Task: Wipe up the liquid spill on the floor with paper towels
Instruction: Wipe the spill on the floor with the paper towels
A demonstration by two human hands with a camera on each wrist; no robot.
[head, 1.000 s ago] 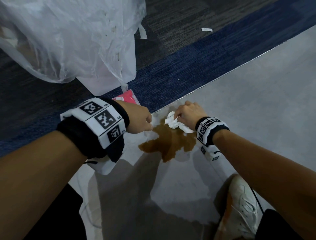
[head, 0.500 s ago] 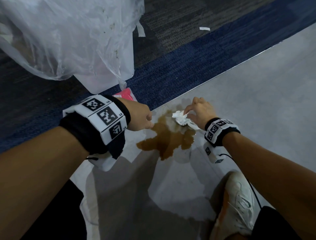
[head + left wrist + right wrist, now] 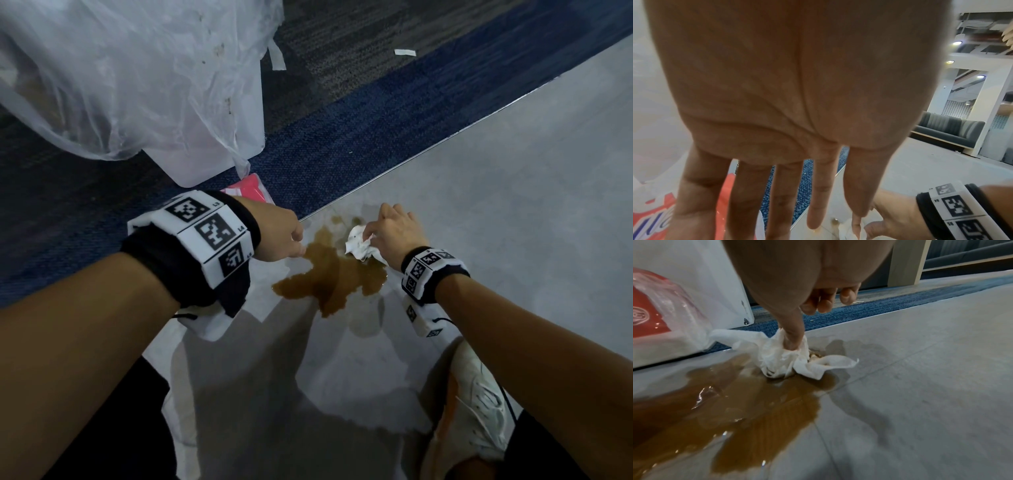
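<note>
A brown liquid spill (image 3: 329,277) spreads over the grey floor tiles, glossy in the right wrist view (image 3: 748,402). A crumpled white paper towel (image 3: 358,245) sits at the spill's far right edge, its lower folds wet and stained (image 3: 781,358). My right hand (image 3: 371,236) pinches the towel and holds it down on the floor, thumb dug into the wad (image 3: 792,340). My left hand (image 3: 281,236) hovers left of the spill and holds nothing. Its fingers (image 3: 781,194) hang straight and spread.
A white bin draped in a clear plastic bag (image 3: 137,85) stands on the blue carpet (image 3: 342,144) at the back left. A red tissue pack (image 3: 246,186) lies at its foot. My white shoe (image 3: 476,404) is near the spill's right side. Grey tile extends to the right.
My right hand slid the towel to the right along the spill's far edge, then slightly back. My left hand has hardly moved.
</note>
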